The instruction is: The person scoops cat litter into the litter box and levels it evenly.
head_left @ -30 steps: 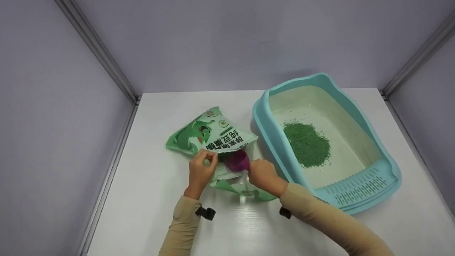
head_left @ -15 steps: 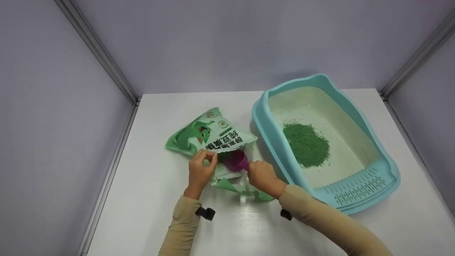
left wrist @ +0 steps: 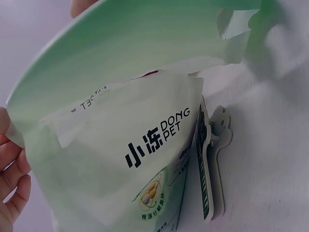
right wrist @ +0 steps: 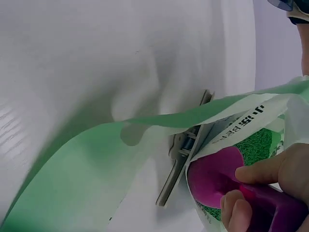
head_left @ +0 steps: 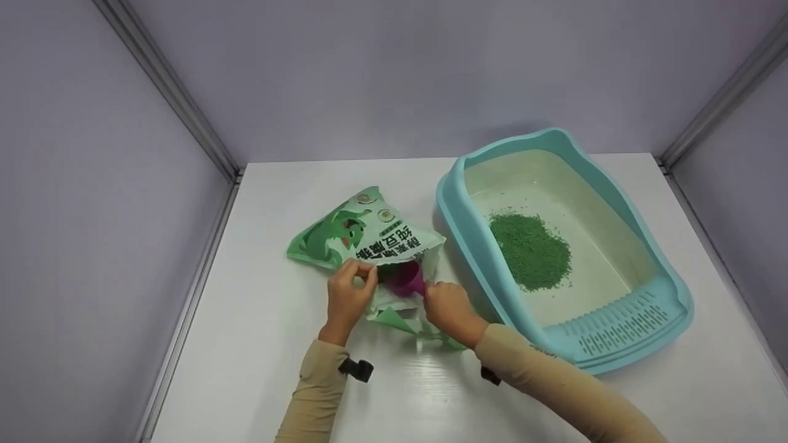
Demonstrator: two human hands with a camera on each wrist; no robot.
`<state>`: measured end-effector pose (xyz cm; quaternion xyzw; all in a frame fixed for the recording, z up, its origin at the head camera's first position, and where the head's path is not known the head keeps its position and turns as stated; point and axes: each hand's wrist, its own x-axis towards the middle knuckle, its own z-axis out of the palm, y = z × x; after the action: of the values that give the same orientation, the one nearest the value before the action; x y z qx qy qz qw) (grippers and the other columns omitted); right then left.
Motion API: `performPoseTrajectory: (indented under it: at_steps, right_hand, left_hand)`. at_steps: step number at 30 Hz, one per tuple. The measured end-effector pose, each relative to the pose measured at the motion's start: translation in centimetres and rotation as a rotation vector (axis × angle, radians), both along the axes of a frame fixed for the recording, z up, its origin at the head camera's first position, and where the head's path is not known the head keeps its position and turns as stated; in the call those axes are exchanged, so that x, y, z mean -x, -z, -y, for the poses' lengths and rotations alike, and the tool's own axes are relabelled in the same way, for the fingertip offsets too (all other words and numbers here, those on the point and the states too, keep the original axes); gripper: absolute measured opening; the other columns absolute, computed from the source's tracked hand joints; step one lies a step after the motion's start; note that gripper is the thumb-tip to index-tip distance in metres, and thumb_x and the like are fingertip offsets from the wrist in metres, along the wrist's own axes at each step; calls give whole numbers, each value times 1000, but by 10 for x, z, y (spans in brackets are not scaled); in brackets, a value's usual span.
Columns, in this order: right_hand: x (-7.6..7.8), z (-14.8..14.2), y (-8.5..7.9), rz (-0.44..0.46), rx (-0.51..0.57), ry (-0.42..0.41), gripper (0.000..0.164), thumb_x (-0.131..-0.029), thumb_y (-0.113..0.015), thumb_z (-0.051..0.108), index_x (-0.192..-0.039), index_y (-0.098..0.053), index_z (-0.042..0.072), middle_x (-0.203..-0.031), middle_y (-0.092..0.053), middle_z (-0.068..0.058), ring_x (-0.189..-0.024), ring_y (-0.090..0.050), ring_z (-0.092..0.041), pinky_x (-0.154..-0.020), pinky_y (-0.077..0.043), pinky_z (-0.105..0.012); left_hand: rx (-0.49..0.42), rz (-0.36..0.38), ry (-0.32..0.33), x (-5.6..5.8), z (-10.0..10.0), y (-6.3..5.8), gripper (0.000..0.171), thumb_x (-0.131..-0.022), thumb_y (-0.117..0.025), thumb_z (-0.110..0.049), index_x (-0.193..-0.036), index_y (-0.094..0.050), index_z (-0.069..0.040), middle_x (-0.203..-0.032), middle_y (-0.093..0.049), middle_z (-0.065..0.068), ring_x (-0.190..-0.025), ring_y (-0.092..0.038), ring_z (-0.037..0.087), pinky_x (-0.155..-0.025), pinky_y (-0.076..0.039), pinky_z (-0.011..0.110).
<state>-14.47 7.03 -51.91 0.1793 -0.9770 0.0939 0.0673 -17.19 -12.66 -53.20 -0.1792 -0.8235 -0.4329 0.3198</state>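
Observation:
A green and white cat litter bag (head_left: 351, 237) lies on the table, its torn mouth towards me. My left hand (head_left: 349, 298) pinches the upper edge of that mouth between thumb and fingers, lifting it. My right hand (head_left: 452, 311) grips the handle of a purple scoop (head_left: 405, 280), whose bowl sits inside the bag's mouth. In the right wrist view, green pellets (right wrist: 256, 147) show in the bag around the scoop (right wrist: 215, 176), and the thumb lies along the handle. The upper flap partly hides the bowl in the head view.
A blue litter box (head_left: 471, 237) stands to the right of the bag, its near side close to my right forearm. A heap of green pellets (head_left: 532, 252) lies on its floor. Below the bag's flap, a clip (left wrist: 212, 169) rests on the white table (head_left: 246, 344).
My right hand has moved slightly left, pushing the scoop a little deeper into the bag. The left hand keeps its hold on the bag's edge.

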Motion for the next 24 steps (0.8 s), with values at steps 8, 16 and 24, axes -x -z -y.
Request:
performPoseTrajectory:
  at_steps: [8,16,24]
  right_hand:
    - [1,3,6,-60,-29,14,13,-80,-69,7,-88,-68,-2,-63,-64,-14,-56,-62,-31,-50,-51,-44]
    - [7,-2,10,74,216,51,18,-79,-74,11,-74,-59,2,-67,-66,-19,-62,-65,-36,-55,-51,-49]
    - [8,-2,9,190,298,66,17,-83,-70,13,-73,-61,2,-69,-68,-19,-63,-65,-37,-57,-50,-50]
  left_hand:
    - [15,8,7,-1,0,-2,11,-84,-69,-1,-77,-63,-6,-69,-61,5,-62,-61,13,-57,-53,32]
    - [16,18,0,-2,1,-2,10,-84,-69,-2,-77,-63,-6,-69,-62,5,-62,-61,14,-56,-53,36]
    - [15,8,7,-1,0,-3,10,-84,-70,-2,-78,-64,-6,-70,-61,5,-62,-61,14,-56,-53,35]
